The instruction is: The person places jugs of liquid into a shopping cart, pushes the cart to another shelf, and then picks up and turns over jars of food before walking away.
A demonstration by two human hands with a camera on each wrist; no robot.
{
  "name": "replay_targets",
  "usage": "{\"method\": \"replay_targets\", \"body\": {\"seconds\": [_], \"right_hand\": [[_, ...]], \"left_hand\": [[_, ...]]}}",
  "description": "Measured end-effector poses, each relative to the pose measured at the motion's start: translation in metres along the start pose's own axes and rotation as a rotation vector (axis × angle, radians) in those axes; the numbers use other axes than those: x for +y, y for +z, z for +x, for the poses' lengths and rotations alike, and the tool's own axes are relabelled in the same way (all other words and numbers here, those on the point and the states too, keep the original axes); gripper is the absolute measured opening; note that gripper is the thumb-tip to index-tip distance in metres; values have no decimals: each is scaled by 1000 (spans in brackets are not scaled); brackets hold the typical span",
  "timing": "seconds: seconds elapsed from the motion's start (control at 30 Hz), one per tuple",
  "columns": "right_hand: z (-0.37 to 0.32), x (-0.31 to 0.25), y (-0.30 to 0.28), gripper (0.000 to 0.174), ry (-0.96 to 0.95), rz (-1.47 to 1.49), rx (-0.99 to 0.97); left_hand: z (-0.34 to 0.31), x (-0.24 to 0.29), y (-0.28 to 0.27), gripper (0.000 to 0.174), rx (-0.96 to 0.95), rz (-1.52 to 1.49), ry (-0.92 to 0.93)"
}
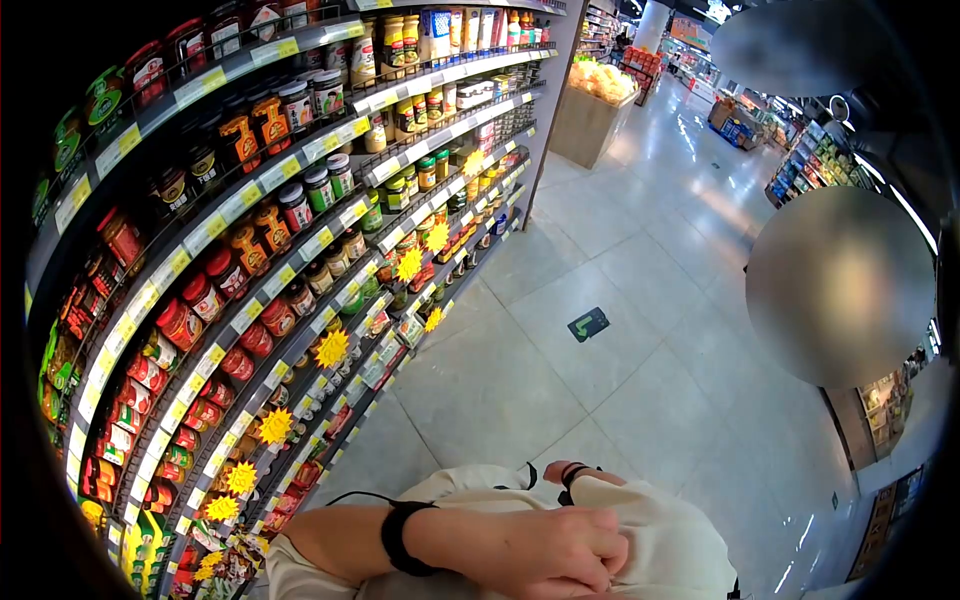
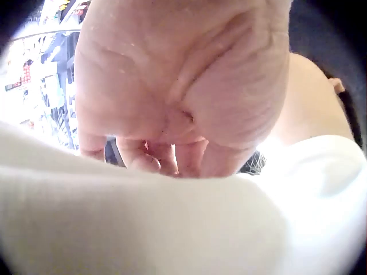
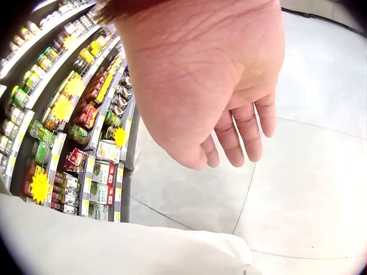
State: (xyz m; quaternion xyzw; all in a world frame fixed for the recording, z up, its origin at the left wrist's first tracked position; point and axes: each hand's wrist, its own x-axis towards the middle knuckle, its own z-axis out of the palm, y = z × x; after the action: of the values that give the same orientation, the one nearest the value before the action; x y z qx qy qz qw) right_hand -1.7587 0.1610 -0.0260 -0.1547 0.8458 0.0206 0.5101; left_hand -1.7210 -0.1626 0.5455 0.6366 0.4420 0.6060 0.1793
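Observation:
My left hand [image 1: 545, 552] lies across my body with a black band at the wrist, its fingers curled down onto the cream sleeve [image 1: 665, 540] of my right arm. In the left wrist view the left hand [image 2: 178, 97] curls its fingertips into the fold of that sleeve [image 2: 143, 223] and seems to grip the cloth. My right hand [image 3: 212, 86] hangs over the floor with its fingers straight and relaxed, holding nothing. In the head view only its banded wrist [image 1: 572, 472] shows.
Tall shop shelves [image 1: 300, 250] full of jars and packets, with yellow star tags, run along the left. A tiled aisle floor [image 1: 640, 300] stretches ahead, with a dark floor sticker [image 1: 588, 323] on it. A display bin [image 1: 595, 105] stands at the shelf's far end.

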Motion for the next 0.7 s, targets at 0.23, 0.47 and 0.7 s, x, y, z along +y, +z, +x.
{"method": "replay_targets", "body": {"seconds": [0.23, 0.47, 0.7], "right_hand": [[14, -18, -33, 40, -105, 13, 128], [15, -20, -44, 36, -100, -20, 118], [27, 14, -12, 44, -29, -23, 98]], "left_hand": [[11, -2, -10, 10, -75, -19, 16], [17, 10, 2, 13, 11, -41, 57], [9, 50, 26, 24, 180, -96, -493]]}}
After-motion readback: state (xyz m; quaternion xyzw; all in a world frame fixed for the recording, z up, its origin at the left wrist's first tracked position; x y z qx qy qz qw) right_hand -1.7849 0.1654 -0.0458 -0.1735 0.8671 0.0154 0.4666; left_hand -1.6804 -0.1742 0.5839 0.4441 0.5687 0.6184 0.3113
